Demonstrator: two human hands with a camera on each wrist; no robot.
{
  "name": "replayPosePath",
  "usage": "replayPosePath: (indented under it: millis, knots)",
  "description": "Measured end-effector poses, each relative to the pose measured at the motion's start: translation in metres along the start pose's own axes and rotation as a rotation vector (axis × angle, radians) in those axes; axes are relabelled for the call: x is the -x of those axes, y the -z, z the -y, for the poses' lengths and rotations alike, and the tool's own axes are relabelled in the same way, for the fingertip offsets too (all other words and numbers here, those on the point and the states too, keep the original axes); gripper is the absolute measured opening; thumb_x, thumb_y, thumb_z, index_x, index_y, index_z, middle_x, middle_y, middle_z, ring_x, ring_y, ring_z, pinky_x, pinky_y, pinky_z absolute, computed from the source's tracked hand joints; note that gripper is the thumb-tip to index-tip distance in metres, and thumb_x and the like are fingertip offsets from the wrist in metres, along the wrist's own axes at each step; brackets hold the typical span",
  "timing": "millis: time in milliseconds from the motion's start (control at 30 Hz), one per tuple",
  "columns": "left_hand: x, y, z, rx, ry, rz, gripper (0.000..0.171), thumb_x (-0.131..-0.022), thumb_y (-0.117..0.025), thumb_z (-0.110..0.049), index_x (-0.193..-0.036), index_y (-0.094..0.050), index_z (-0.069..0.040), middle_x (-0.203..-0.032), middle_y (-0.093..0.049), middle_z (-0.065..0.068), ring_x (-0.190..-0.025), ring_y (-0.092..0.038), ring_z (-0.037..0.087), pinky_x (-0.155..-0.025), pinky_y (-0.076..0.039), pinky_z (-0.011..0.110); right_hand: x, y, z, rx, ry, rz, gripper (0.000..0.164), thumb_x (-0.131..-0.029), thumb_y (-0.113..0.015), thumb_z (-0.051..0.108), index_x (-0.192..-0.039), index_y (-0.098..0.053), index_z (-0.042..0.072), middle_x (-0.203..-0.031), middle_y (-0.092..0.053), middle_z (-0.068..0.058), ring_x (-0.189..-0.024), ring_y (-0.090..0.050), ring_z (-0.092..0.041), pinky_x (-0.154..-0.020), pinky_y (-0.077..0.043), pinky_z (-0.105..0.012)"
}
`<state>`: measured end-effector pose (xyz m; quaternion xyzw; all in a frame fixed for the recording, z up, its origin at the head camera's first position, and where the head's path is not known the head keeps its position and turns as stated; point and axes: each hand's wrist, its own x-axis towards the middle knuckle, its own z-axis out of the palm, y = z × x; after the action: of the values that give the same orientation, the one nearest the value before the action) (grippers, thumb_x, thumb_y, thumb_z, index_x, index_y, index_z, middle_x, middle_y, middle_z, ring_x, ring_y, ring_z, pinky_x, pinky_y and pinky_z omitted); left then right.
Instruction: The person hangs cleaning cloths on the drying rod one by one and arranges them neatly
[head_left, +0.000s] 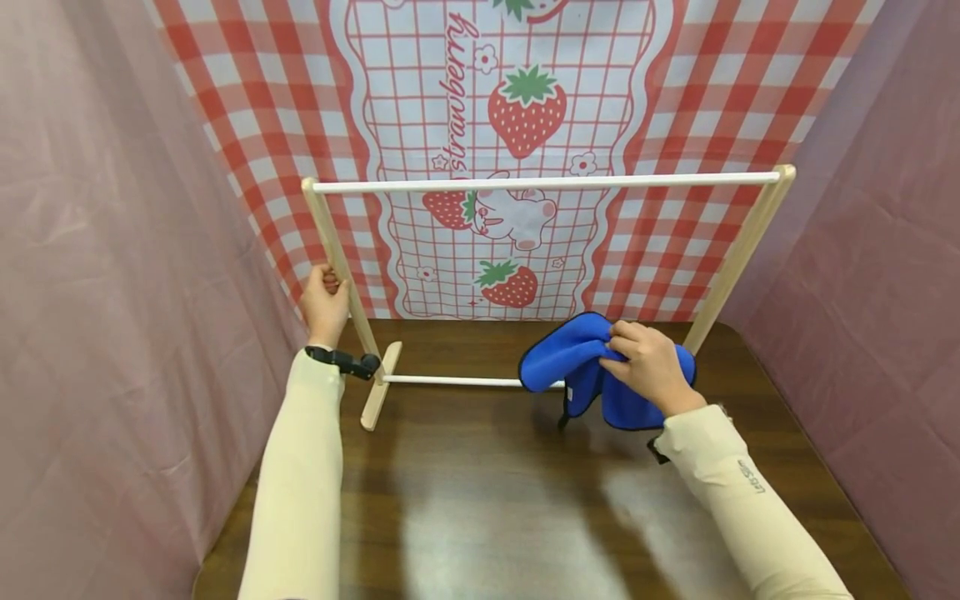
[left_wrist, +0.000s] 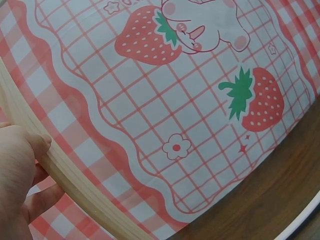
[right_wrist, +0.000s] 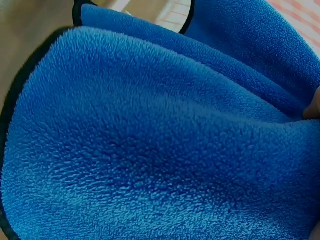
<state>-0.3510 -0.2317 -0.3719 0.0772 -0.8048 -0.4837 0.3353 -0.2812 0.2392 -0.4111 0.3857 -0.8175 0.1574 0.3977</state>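
Blue cloth (right_wrist: 150,135): matt, fuzzy pile. Left upright (left_wrist: 75,178): pale smooth wood. Tabletop (head_left: 465,467): dark wood-grain, glossy near side.

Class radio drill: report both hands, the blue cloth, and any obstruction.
Left hand gripping wooden left post. Right hand holding blue cloth, bunched, below top bar. Blue cloth hides part of lower bar; no other obstruction seen.

This looks like a small curtained booth set up around a desk (head_left: 465,475); the kind of building around it cannot be told. Plain pink drapes hang as walls on the left (head_left: 127,275) and right (head_left: 862,275), and a red-and-white checked sheet (head_left: 690,92) printed with strawberries covers the far side, its lower edge meeting the brown, wood-look desktop.
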Motion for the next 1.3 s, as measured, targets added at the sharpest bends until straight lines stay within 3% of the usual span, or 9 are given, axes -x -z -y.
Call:
replayPosePath:
  millis: [500,967,1167,1300]
  knots:
    - [0.001,-0.001,0.001,0.017,0.005,0.008,0.029,-0.084,-0.061,-0.005,-0.111,-0.055,0.002,-0.102,-0.059,0.018,-0.093,-0.057,0.026,-0.082,-0.048,0.035,-0.067,0.051,-0.006,0.080,0.107,-0.136,0.021,-0.063,-0.079,0.010,-0.071,-0.065,-0.004,-0.080,-0.059,-0.015,-0.066,-0.053,-0.032,-0.055,-0.044,-0.043]
    - [0.002,-0.003,-0.001,0.010,0.012,-0.002,0.028,-0.084,-0.061,-0.005,-0.110,-0.055,0.002,-0.101,-0.061,0.018,-0.092,-0.058,0.026,-0.082,-0.048,0.035,-0.124,0.086,-0.003,0.083,0.175,-0.289,0.019,-0.070,-0.073,0.012,-0.071,-0.064,-0.005,-0.081,-0.060,-0.016,-0.065,-0.049,-0.033,-0.053,-0.037,-0.044]
    - [0.002,-0.002,-0.001,0.022,0.021,-0.002,0.028,-0.084,-0.060,-0.003,-0.111,-0.055,0.003,-0.100,-0.060,0.018,-0.091,-0.058,0.026,-0.081,-0.049,0.035,-0.142,0.095,-0.001,0.085,0.204,-0.386,0.020,-0.071,-0.072,0.013,-0.069,-0.064,-0.005,-0.080,-0.061,-0.017,-0.066,-0.051,-0.035,-0.055,-0.039,-0.047]
    - [0.002,-0.002,-0.001,0.014,0.019,-0.005,0.028,-0.084,-0.060,-0.004,-0.111,-0.055,0.002,-0.100,-0.060,0.017,-0.092,-0.058,0.025,-0.081,-0.048,0.034,-0.156,0.102,0.000,0.093,0.177,-0.463,0.019,-0.072,-0.070,0.012,-0.067,-0.064,-0.005,-0.078,-0.061,-0.016,-0.066,-0.051,-0.035,-0.056,-0.039,-0.050]
